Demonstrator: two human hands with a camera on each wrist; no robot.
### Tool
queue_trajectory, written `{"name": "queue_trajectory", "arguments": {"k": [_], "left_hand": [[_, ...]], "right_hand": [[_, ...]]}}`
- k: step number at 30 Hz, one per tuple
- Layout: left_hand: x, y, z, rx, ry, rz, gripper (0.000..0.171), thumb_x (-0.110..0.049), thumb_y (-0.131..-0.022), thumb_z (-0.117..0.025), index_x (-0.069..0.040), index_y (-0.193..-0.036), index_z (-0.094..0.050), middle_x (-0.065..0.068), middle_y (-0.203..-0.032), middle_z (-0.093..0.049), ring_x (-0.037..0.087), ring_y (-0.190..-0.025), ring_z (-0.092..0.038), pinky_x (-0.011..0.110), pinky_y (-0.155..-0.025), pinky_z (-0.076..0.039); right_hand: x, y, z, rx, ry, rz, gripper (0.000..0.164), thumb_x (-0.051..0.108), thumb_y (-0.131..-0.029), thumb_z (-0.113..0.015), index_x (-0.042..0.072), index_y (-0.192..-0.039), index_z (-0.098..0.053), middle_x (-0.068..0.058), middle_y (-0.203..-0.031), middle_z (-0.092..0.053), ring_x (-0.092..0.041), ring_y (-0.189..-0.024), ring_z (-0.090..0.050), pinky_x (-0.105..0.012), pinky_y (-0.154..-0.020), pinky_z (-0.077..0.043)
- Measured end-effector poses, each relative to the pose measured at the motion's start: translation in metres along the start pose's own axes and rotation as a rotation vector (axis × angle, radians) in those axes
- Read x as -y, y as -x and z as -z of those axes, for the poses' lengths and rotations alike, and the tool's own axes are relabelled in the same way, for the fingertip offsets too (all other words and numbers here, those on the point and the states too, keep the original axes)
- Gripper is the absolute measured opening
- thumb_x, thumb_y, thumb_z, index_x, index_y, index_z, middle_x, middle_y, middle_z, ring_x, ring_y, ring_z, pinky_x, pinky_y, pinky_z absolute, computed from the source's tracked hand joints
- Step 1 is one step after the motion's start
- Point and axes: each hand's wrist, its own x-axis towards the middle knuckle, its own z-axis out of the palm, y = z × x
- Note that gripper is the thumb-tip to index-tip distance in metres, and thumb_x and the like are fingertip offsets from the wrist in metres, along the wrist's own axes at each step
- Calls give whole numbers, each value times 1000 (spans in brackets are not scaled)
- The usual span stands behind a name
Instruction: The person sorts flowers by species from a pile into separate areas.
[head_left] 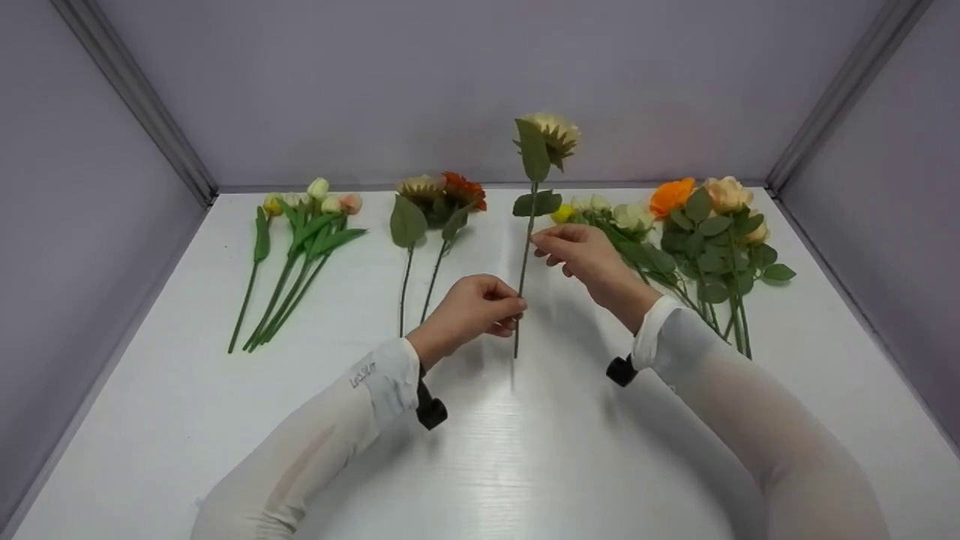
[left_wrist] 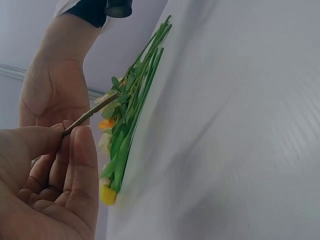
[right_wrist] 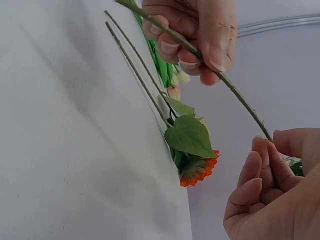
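- The left grip (head_left: 480,306) pinches a cream flower (head_left: 538,202) low on its stem, near the bottom end.
- At two o'clock from it, the right grip (head_left: 589,259) pinches the same stem higher up, below the leaves.
- The cream flower is nearly upright above the tabletop (head_left: 487,435), blossom towards twelve o'clock.
- From the tabletop's middle, tulips (head_left: 304,234) lie at ten o'clock, two flowers (head_left: 409,221) at eleven, mixed blooms (head_left: 705,247) at two.

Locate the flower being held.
In the head view, the pale flower is just right of centre, its stem pinched lower by the left hand and higher by the right hand.
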Motion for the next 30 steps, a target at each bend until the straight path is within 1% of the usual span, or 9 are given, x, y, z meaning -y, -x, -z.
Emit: {"name": "queue_trajectory", "arguments": {"k": [5,8,10,14,16,19,24,27,30], "left_hand": [[2,7,30,-85,-47,27,15,-17,-98,-72,-4,-105,-71,13,-100,-70,21,-85,-69,35,-77,-61],[4,13,49,-139,-68,52,17,-18,-98,-72,-4,-107,-70,13,-104,-69,22,-88,-70,34,-78,-61],[6,17,62,-168,-82,68,18,-18,-99,-71,-3,-109,-69,14,-106,-69,22,-89,-70,34,-78,-61],[13,23,82,-208,-122,103,18,-18,-99,-71,-2,-108,-69,15,-106,-68,22,-87,-69,34,-78,-61],[17,24,89,-211,-147,122,18,-17,-99,-70,-1,-108,-69,16,-105,-68,22,-86,-69,34,-78,-61],[26,24,95,-209,-192,149,17,-17,-99,-70,-1,-107,-69,17,-104,-68,22,-84,-69,35,-78,-61],[36,21,98,-227,-323,197,18,-18,-99,-71,-3,-107,-68,13,-98,-69,21,-82,-69,34,-75,-60],[37,19,98,-237,-452,206,21,-18,-99,-70,-3,-113,-65,11,-93,-71,21,-78,-70,34,-72,-57],[37,17,98,-241,-596,187,26,-17,-98,-69,-4,-119,-61,8,-90,-71,21,-75,-69,36,-71,-54]], "right_hand": [[1,6,-6,45,155,62,27,32,-100,-67,13,-118,-72,-6,-114,-70,-27,-106,-61,-38,-88,-49],[-1,12,-11,75,283,120,25,32,-102,-65,15,-120,-71,-3,-116,-68,-27,-107,-61,-41,-91,-51],[-3,17,-14,91,416,178,28,35,-102,-64,17,-123,-70,-1,-119,-67,-26,-110,-60,-43,-92,-51],[-9,25,-22,102,719,329,39,42,-102,-63,17,-133,-66,-1,-131,-64,-27,-125,-55,-48,-104,-45],[-13,29,-27,109,855,403,47,44,-102,-62,16,-139,-62,-4,-139,-60,-30,-133,-49,-52,-109,-39],[-19,36,-34,142,992,454,55,49,-102,-60,16,-147,-56,-6,-147,-54,-34,-140,-42,-57,-113,-33],[-27,43,-42,202,1070,447,59,51,-102,-58,16,-150,-52,-9,-153,-48,-37,-146,-34,-59,-117,-28],[-32,44,-41,220,1079,438,59,50,-102,-59,16,-149,-53,-9,-152,-49,-37,-147,-33,-58,-117,-27],[-37,44,-38,228,1080,421,58,50,-103,-59,15,-149,-53,-10,-152,-49,-38,-146,-33,-59,-117,-26]]}}
